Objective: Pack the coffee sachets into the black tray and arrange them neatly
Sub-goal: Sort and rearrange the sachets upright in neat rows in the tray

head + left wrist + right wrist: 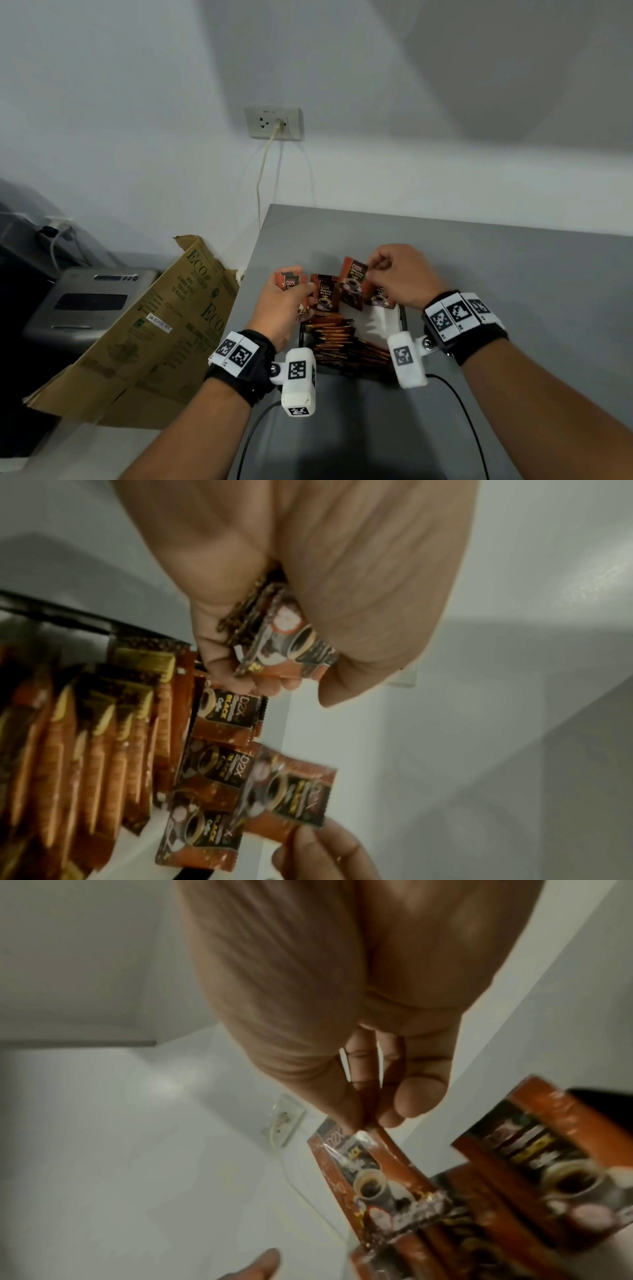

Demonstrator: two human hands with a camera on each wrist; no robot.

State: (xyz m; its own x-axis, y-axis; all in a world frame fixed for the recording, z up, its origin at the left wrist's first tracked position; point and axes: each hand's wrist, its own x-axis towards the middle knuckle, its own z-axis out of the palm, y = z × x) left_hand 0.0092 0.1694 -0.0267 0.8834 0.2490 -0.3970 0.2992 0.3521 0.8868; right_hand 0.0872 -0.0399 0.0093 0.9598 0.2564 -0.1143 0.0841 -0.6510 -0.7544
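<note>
A black tray point(403, 317) lined with white paper sits on the grey table; orange stick sachets point(337, 337) lie in rows in its near part. Square brown D2X coffee sachets point(323, 294) stand at its far side. My left hand point(286, 305) grips a small stack of square sachets point(284, 639) at the tray's far left. My right hand point(394, 270) pinches the top corner of one square sachet point(354, 277), lifted and tilted above the others. That pinched sachet point(373, 1180) hangs from thumb and fingertips.
A folded cardboard box point(154, 329) leans off the table's left edge beside a grey machine point(89, 301). A wall socket point(274, 123) with a cord is on the white wall behind. Black cables point(459, 404) run over the near table. Bare grey table extends to the right.
</note>
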